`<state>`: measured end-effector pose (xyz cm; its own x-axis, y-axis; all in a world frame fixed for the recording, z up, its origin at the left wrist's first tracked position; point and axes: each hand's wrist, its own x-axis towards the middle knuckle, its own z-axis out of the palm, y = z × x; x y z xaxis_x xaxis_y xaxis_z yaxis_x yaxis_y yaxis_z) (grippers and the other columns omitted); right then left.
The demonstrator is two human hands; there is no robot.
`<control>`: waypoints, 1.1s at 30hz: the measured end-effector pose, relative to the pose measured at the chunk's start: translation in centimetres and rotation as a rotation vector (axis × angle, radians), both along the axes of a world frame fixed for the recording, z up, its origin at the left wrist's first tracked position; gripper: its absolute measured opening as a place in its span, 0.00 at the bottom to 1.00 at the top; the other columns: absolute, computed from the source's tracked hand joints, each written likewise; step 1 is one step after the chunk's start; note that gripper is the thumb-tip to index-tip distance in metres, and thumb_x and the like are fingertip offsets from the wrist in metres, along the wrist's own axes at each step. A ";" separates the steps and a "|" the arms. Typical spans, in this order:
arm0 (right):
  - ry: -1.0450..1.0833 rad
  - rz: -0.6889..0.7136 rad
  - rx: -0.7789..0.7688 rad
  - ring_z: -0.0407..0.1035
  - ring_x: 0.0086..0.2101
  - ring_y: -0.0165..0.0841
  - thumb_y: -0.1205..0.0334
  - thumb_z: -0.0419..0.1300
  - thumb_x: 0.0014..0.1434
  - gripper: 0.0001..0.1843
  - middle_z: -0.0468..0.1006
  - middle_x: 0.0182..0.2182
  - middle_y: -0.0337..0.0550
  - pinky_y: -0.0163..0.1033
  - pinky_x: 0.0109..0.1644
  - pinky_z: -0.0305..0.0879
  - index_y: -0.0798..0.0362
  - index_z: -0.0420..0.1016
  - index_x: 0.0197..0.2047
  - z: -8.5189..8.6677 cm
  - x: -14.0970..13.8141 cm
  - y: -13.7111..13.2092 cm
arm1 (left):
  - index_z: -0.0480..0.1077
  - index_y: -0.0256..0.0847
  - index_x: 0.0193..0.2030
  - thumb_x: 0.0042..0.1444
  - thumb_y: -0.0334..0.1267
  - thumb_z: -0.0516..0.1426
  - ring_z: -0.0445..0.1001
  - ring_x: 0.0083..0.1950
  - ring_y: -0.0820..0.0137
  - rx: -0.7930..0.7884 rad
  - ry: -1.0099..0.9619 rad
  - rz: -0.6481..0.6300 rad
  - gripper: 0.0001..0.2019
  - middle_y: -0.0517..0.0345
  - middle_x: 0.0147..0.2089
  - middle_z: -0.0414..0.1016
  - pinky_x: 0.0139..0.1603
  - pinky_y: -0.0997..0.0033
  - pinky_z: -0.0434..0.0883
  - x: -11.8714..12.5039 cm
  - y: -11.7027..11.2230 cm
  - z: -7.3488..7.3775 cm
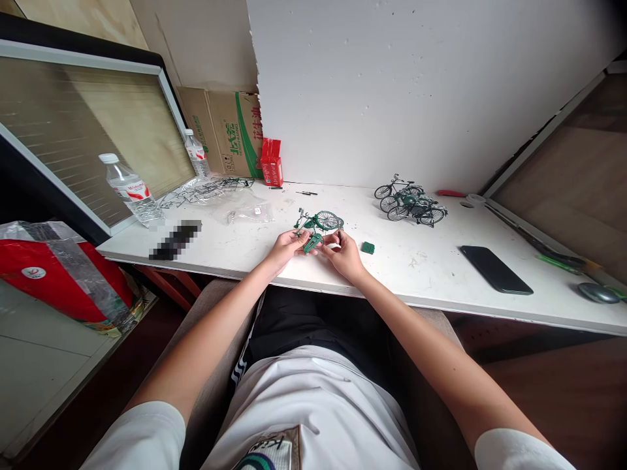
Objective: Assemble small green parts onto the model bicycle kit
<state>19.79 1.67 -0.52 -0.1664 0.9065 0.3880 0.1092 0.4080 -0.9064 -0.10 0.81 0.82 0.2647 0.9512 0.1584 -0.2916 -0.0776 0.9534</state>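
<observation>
My left hand (285,250) is closed on a small green plastic model bicycle part (313,243), held just above the near edge of the table. The fingers of my right hand (345,256) pinch at the right end of the same part. A small dark thing (340,237) shows by the right fingers; its kind is unclear. Just beyond my hands a green model bicycle (325,220) stands on the table, its lower side partly hidden by the fingers. A small green piece (368,247) lies to the right of my right hand.
Several model bicycles (409,201) stand together at the back right of the white table (416,274). A black phone (496,269) and a computer mouse (597,292) lie further right. Water bottles (131,189), black part frames (206,190) and a red box (272,162) are at left and back.
</observation>
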 end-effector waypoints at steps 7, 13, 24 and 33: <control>-0.017 -0.030 -0.007 0.77 0.45 0.42 0.47 0.70 0.57 0.25 0.82 0.41 0.45 0.46 0.42 0.75 0.45 0.55 0.35 -0.4 0.0 0.3 | 0.77 0.34 0.50 0.51 0.52 0.75 0.84 0.38 0.64 0.011 0.031 0.025 0.28 0.45 0.45 0.86 0.47 0.62 0.76 -0.2 0.0 -0.2; -0.005 -0.065 0.014 0.78 0.46 0.40 0.52 0.65 0.60 0.19 0.83 0.48 0.48 0.45 0.42 0.75 0.45 0.55 0.37 -0.2 0.0 0.1 | 0.77 0.34 0.53 0.50 0.47 0.76 0.85 0.40 0.63 0.016 0.033 0.049 0.29 0.42 0.50 0.85 0.52 0.58 0.78 -0.2 -0.1 -0.2; -0.111 -0.193 0.071 0.78 0.46 0.41 0.58 0.63 0.58 0.19 0.84 0.50 0.48 0.50 0.47 0.73 0.43 0.52 0.39 -0.5 0.9 0.6 | 0.72 0.37 0.52 0.49 0.45 0.77 0.85 0.45 0.62 0.007 -0.052 0.141 0.29 0.44 0.51 0.85 0.54 0.60 0.75 -0.2 0.4 -0.9; -0.181 -0.186 0.122 0.76 0.53 0.45 0.58 0.60 0.61 0.16 0.84 0.54 0.51 0.54 0.54 0.71 0.43 0.53 0.41 0.1 1.0 -0.2 | 0.73 0.37 0.52 0.44 0.41 0.78 0.84 0.48 0.62 0.001 -0.063 0.158 0.31 0.46 0.49 0.85 0.58 0.59 0.74 -0.2 0.6 -1.2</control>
<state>20.80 1.50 -0.45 -0.0782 0.8762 0.4755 0.3481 0.4709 -0.8106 -0.32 1.37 -0.36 0.1018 0.9800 0.1709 -0.3346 -0.1280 0.9336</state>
